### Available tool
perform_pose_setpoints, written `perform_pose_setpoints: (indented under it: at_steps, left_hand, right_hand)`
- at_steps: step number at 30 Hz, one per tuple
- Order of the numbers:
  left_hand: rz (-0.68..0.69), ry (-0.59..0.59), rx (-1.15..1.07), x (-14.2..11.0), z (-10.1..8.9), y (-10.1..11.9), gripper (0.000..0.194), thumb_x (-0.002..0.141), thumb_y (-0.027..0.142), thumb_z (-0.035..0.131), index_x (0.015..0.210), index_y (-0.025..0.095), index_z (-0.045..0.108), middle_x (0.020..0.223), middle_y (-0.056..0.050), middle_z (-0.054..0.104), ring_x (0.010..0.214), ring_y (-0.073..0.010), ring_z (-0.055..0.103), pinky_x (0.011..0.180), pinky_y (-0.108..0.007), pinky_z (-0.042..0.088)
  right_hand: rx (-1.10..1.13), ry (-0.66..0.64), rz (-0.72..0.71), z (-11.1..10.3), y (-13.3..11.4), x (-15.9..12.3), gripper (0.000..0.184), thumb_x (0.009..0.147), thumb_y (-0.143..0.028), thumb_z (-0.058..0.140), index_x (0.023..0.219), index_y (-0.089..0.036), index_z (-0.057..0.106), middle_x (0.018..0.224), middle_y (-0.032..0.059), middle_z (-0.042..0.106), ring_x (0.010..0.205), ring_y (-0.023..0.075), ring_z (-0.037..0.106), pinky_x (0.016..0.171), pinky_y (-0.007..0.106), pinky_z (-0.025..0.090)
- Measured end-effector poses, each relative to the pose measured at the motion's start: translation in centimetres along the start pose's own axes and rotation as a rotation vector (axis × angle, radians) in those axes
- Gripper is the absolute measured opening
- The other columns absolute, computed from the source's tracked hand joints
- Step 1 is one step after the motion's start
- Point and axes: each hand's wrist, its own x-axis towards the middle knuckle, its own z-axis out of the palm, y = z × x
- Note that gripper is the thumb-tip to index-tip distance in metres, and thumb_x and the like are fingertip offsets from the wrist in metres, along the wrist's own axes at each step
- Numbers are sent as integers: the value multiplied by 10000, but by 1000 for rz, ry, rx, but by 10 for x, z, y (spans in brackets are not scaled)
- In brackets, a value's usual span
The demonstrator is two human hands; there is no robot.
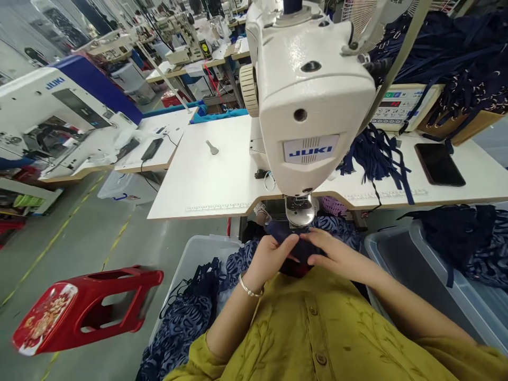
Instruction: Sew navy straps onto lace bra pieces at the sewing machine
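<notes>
Just below the presser foot [300, 211] of a white JUKI sewing machine [313, 100], both hands hold a piece of navy fabric [305, 247]. My left hand [270, 255] pinches its left side between thumb and fingers, with a bracelet on the wrist. On the right side of the cloth, my right hand [328, 253] grips it with the fingers bent over the edge. The part of the fabric nearest the foot is partly hidden, so I cannot tell if it lies under the foot. Navy patterned garments [335, 226] hang behind the hands.
A clear bin [198, 246] of patterned garments is at left, another bin [420, 238] at right. On the white table [214, 180] are navy straps [375, 156], a phone [440, 164] and a control panel [397, 106]. A red stool [91, 307] lies on its side on the floor.
</notes>
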Motion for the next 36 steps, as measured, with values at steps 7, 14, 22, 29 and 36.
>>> perform_pose_setpoints:
  at_steps: [7,14,22,29,36]
  left_hand:
    - [221,-10,403,-5,19,41,215,867,382,612,949,186,649,804,-21,716,642,-149,661,612,-255,527]
    - [464,368,783,9,14,31,259,926,431,527,830,195,574,640,-9,668,583,-163,644,553,-270,483]
    - [1018,162,1524,21,4,20,394,965,313,496,1334,174,496,1366,-71,568,1307,-211,469,1078,-382,348]
    - [987,221,1591,24,2,4,413,981,318,458,1382,219,461,1482,-49,433,1370,-209,394,1050,-407,319]
    - [961,386,1619,22,11,-4,426,970,287,486,1390,222,459,1487,-35,418,1369,-190,397,1045,-369,291]
  right_hand:
    - [223,321,181,-9,-31,4,246,925,-428,513,983,-217,625,735,-6,628,658,140,575,620,243,470]
    - [149,482,303,-34,-13,36,234,883,-425,536,777,-217,533,699,-21,552,662,142,512,624,259,408]
    - [144,441,271,-29,11,51,207,885,-397,526,779,-228,469,675,-34,479,649,145,472,614,274,395]
    - [81,525,121,-23,16,31,282,971,-333,433,1228,-253,518,1079,63,612,1021,202,570,898,352,450]
    - [-207,550,-8,-23,22,41,318,977,-292,434,1263,-260,568,1280,81,578,1195,247,498,992,420,394]
